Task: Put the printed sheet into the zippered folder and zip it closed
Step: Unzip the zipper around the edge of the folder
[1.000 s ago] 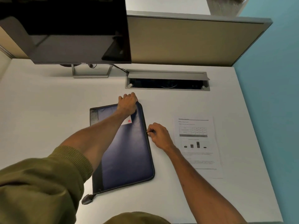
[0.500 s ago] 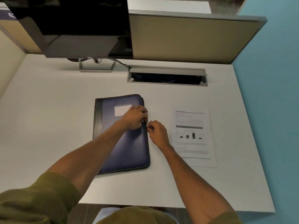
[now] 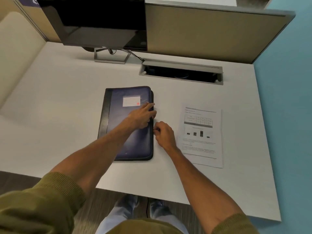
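A dark blue zippered folder (image 3: 118, 105) with a black spine and a white label lies flat in the middle of the white desk (image 3: 59, 119). My left hand (image 3: 143, 115) rests on its cover with the fingers curled over the right edge. My right hand (image 3: 164, 132) sits just beside that same edge, fingertips pinched at the zipper line; the pull itself is too small to make out. The printed sheet (image 3: 201, 137), with a table and a bar chart, lies flat on the desk to the right of my right hand, apart from the folder.
A black monitor (image 3: 94, 22) on a metal stand stands at the back left. An open cable tray (image 3: 181, 74) is cut into the desk behind the folder. A beige partition (image 3: 211, 34) closes the back; the desk's right edge meets a blue wall.
My left hand has slid from the folder's top right corner down to the middle of its right edge. My right hand stays pinched at that edge. The camera has pulled back.
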Tool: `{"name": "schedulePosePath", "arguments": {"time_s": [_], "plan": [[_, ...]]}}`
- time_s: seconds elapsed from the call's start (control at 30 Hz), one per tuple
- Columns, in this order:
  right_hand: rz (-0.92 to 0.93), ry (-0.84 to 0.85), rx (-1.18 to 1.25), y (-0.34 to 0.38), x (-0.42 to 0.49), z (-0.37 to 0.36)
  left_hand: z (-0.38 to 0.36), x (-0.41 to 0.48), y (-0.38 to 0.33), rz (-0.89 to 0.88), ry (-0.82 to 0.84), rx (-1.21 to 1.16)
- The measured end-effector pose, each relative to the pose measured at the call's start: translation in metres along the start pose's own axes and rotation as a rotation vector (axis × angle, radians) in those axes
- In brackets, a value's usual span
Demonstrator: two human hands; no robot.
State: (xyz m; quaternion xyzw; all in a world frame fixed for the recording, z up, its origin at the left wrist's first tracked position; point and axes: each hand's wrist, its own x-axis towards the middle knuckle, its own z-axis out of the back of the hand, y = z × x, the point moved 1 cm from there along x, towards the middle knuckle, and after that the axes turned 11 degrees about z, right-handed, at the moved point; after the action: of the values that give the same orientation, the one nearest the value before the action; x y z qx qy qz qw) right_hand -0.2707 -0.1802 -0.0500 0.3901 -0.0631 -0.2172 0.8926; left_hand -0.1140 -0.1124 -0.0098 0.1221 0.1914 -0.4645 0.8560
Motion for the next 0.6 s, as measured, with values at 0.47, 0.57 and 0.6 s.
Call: {"name": "schedulePosePath", "arguments": {"time_s": [0.47, 0.57, 0.6], "plan": [[-0.049, -0.004, 0.022, 0.003, -0.074, -0.006, 0.005, 0.000, -0.001, -0.056, 0.006, -0.004], [-0.072, -0.027, 0.038, 0.006, -0.096, -0.011, 0.003, -0.002, -0.002, -0.044, 0.010, -0.025], [-0.083, -0.041, 0.045, 0.007, -0.103, -0.014, 0.003, -0.004, -0.003, -0.038, 0.007, -0.032]]}}
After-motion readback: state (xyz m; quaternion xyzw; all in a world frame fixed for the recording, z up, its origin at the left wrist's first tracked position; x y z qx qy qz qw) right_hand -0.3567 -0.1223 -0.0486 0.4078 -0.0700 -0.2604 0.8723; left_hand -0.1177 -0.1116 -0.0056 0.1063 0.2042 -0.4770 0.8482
